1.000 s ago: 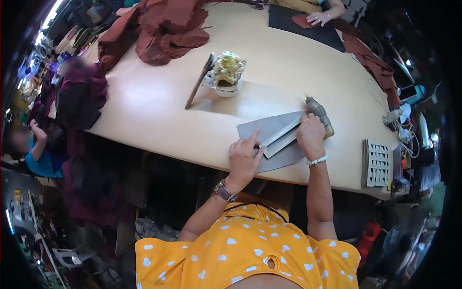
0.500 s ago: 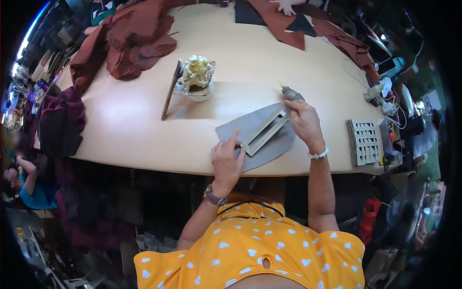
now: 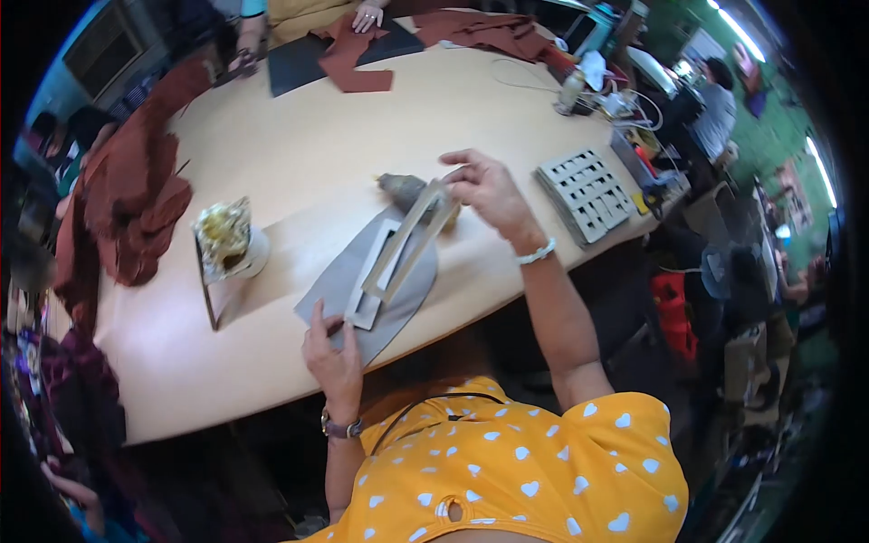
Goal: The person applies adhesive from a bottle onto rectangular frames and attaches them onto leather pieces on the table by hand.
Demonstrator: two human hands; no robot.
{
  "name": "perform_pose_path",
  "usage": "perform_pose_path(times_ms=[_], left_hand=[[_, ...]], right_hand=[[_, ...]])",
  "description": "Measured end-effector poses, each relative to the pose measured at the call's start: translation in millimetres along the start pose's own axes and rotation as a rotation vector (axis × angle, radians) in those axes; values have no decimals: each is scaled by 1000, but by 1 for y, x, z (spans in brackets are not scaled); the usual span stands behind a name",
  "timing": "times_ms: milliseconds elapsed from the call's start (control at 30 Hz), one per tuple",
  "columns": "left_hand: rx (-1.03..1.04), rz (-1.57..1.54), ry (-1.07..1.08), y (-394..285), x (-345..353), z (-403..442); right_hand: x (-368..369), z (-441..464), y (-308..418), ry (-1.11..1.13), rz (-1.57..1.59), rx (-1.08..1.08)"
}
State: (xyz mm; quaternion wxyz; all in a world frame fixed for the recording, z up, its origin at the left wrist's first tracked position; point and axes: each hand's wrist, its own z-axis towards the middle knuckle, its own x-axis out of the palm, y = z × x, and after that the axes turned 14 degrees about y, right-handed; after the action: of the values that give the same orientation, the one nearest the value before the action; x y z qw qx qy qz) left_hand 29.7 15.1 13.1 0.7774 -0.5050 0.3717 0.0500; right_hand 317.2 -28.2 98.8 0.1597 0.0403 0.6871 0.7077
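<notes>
On the table lies a grey rounded piece (image 3: 412,294) with a pale slotted strip (image 3: 366,317) flat on it. My left hand (image 3: 335,366) has its fingers apart, their tips at the strip's lower end and the grey piece's edge. My right hand (image 3: 489,195) pinches the upper end of a long slotted frame (image 3: 391,282), raised and tilted over the strip. Behind the frame, a bottle-like tool (image 3: 403,190) with a pointed tip lies on the table, partly covered.
A foil-covered white tub (image 3: 244,253) and a brown stick (image 3: 207,290) stand left. A slotted grey stack (image 3: 587,197) is at right, near cables and bottles. Reddish-brown cloth (image 3: 136,199) lies far left. Another person's hand (image 3: 367,17) rests on cloth across the table.
The view has swung to the right. My right hand has lifted the slotted frame off the grey piece, showing the pale strip beneath. My left hand stays at the lower end.
</notes>
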Motion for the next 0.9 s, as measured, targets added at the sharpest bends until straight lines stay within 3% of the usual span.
perform_pose_path(times_ms=[267,433,633,833,900], left_hand=[[-10,3,6,-4,1,1],[-17,8,-16,-7,3,2],[-23,14,-4,-9,3,2],[-59,-9,0,-8,3,1],[-60,-22,-9,-3,4,1]], right_hand=[[-201,-107,-9,-546,-94,217],[-261,-144,-32,-731,-42,289],[-284,-153,-49,-739,-125,377],[-268,-142,-58,-890,-1014,549],[-227,-130,-35,-866,-1035,423]])
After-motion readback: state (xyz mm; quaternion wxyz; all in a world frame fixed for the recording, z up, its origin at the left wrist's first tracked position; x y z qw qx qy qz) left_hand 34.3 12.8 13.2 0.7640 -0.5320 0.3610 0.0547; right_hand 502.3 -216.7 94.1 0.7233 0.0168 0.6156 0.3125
